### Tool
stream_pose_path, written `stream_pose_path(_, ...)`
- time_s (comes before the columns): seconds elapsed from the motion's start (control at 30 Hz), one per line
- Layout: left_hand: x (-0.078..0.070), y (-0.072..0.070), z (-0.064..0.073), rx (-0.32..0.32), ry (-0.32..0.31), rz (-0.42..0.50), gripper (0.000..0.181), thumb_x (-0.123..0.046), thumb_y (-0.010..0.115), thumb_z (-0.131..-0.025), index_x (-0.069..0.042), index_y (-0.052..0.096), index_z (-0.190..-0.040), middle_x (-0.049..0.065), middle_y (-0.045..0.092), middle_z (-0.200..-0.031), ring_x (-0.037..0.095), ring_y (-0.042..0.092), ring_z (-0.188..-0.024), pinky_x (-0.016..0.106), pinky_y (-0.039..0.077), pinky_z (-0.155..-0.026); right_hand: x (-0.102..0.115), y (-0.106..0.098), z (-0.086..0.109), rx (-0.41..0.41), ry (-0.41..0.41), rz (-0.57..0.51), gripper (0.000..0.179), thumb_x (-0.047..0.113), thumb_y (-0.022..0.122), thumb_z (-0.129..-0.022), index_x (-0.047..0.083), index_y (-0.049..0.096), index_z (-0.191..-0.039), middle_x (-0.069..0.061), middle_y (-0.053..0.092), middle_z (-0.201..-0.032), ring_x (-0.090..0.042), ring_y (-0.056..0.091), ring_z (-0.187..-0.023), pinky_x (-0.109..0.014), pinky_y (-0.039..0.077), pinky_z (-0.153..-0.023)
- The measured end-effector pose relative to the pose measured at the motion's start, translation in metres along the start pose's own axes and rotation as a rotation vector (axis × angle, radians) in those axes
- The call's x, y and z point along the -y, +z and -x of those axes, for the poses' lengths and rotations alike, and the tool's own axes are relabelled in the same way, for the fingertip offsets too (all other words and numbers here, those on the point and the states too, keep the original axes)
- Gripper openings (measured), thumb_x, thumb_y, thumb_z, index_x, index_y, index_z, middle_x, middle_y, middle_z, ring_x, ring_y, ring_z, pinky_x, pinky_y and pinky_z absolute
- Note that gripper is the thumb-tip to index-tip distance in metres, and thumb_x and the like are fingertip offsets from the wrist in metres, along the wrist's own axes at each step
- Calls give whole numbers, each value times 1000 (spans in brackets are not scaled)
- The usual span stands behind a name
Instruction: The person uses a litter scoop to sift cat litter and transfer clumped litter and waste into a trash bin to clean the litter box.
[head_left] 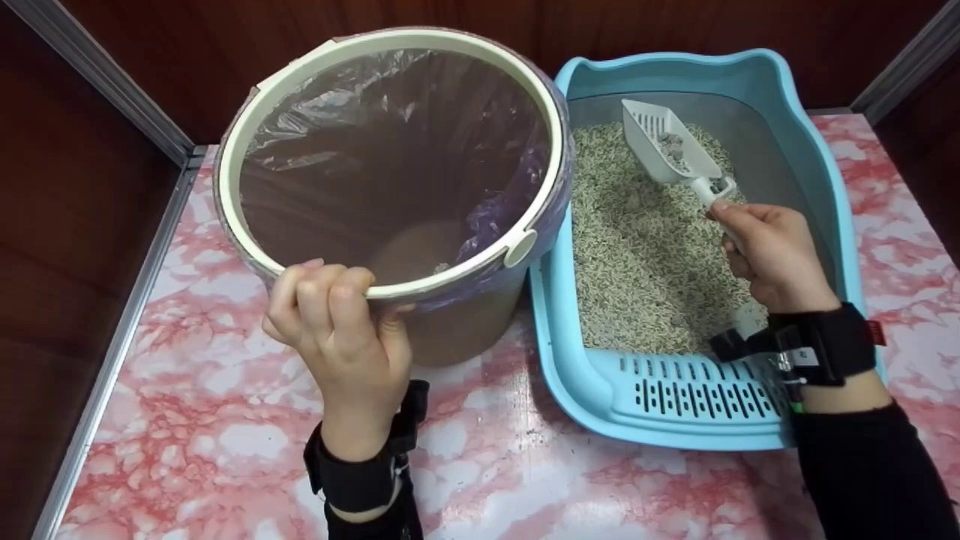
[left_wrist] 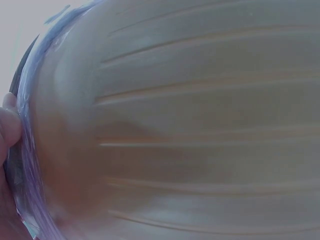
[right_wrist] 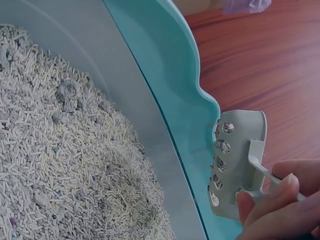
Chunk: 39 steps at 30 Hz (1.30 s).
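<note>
In the head view my left hand (head_left: 337, 330) grips the near rim of a round trash can (head_left: 450, 337), fingers over the cream ring (head_left: 442, 283) and thumb below it. A thin purple bag (head_left: 390, 82) lines the can. My right hand (head_left: 772, 247) pinches the handle of a white litter scoop (head_left: 667, 142), which hangs over the litter box with greyish clumps in its slotted pan. Under the scoop, pale pellet litter (head_left: 637, 270) fills the light-blue litter box (head_left: 555, 360). The right wrist view shows the scoop's underside (right_wrist: 240, 165), with clumps showing through the slots.
The can stands left of the litter box, its rim close to the box's side. Dark reddish wood panels (head_left: 675, 26) enclose the back and sides. Beneath lies a pink-and-white marbled floor (head_left: 225, 420). A slotted step (head_left: 697, 390) forms the litter box's front.
</note>
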<state>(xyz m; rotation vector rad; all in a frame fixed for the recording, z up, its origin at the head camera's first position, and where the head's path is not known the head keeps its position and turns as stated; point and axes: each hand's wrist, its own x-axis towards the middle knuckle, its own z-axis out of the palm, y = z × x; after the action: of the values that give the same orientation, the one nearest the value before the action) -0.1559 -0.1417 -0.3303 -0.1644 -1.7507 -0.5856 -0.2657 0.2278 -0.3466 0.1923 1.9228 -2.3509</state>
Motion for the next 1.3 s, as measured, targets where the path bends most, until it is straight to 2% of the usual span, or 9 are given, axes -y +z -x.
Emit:
stream_pose_path(0.27,0,0,0,-3,-2,4,48,-51,46,-97,-4,51,-85,14,49,-85,39,43,-100,52,24,-88,-3,5,-1,-220,-164,401,15,18,71,-90,5,65,-91,5,56,-62,-5,46,-45,-18,37,-37)
stream_pose_path(0.4,0,0,0,1,-2,7,49,-51,45,-97,-4,51,-85,14,49,-86,39,43,-100,52,24,-88,-1,4,-2,-284,-231,509,12,13,73,-88,8,64,-93,7,57,-62,-4,50,-48,-17,39,-41)
stream_pose_path(0.5,0,0,0,3,-3,6,47,-50,46,-97,-4,51,-85,14,49,-86,39,43,-101,52,23,-87,-1,2,-2,-335,-283,658,11,15,74,-87,12,64,-93,11,56,-62,-2,49,-50,-16,38,-45)
stream_pose_path(0.6,0,0,0,3,-2,3,47,-49,47,-97,-4,51,-85,14,49,-86,39,43,-101,53,23,-86,-1,1,-2,-388,-326,775,17,17,75,-86,7,67,-97,17,54,-61,0,47,-48,-15,37,-46)
stream_pose_path(0.7,0,0,0,3,-2,4,46,-49,46,-97,-4,51,-85,14,49,-86,39,43,-101,53,23,-87,-1,1,-3,-406,-343,805,25,16,76,-85,1,67,-102,19,54,-61,1,46,-46,-14,37,-45)
stream_pose_path(0.97,0,0,0,-1,-13,5,48,-51,47,-96,-4,51,-84,14,49,-85,39,43,-100,52,23,-89,-1,2,-3,-407,-345,782,18,16,77,-84,7,68,-96,15,53,-59,0,44,-43,-16,35,-44)
stream_pose_path(1.03,0,0,0,-1,-12,6,48,-51,46,-96,-4,51,-84,14,48,-85,39,43,-100,52,23,-89,0,3,-2,-384,-328,711,13,14,76,-85,11,67,-92,13,55,-59,0,46,-45,-16,36,-43)
stream_pose_path(1.23,-1,0,-1,-5,-9,10,49,-52,45,-97,-4,51,-84,14,49,-85,39,43,-100,52,23,-89,0,2,-1,-209,-237,150,7,6,75,-85,3,68,-86,-1,61,-63,-7,48,-45,-17,35,-38)
stream_pose_path(1.3,-1,0,-1,-6,-9,10,49,-52,45,-97,-4,51,-84,14,49,-85,39,44,-100,52,23,-89,0,0,0,-143,-198,29,8,6,73,-87,-1,69,-86,-3,60,-62,-7,46,-44,-17,32,-36)
